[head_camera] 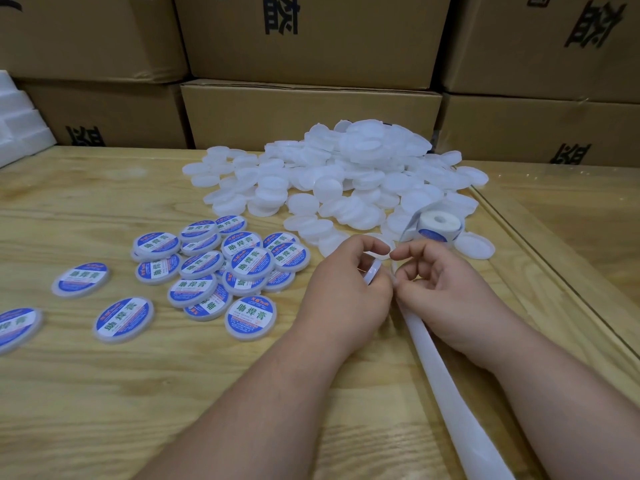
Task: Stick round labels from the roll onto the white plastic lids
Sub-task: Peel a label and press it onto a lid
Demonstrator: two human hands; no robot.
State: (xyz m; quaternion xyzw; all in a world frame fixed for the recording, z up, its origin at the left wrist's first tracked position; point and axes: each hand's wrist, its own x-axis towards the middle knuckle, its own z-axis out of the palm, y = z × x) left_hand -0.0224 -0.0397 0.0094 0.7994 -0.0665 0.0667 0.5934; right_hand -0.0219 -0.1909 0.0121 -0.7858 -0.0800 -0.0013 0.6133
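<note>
Foam blocks: white stepped pieces (19, 123) at the far left edge, against the boxes.
Boxes: brown cardboard cartons (308, 109) stacked along the back, printed with black characters.
Surface: pale wood (104, 393) with a strong grain; a glass sheet covers it, its edge showing at the right.
Labelled lids: a loose cluster (221, 268) left of centre, each with a blue and white round label; several overlap, and a few lie apart toward the left edge.
Plain lids: a large heap of white plastic lids (339, 178) at the centre back, spilling toward the hands.
Left hand: its grip (349, 289) is curled round one white lid (372, 271), held on edge just above the surface.
Backing strip: a long white band (446, 375) runs from between the two hands down to the lower right.
Right hand: its grip (446, 289) has the fingers curled, thumb and forefinger pinching the strip close to the lid.
Label roll: it (438, 226) stands on its side just beyond the right hand, among the plain lids, a blue label showing on its outer turn.
</note>
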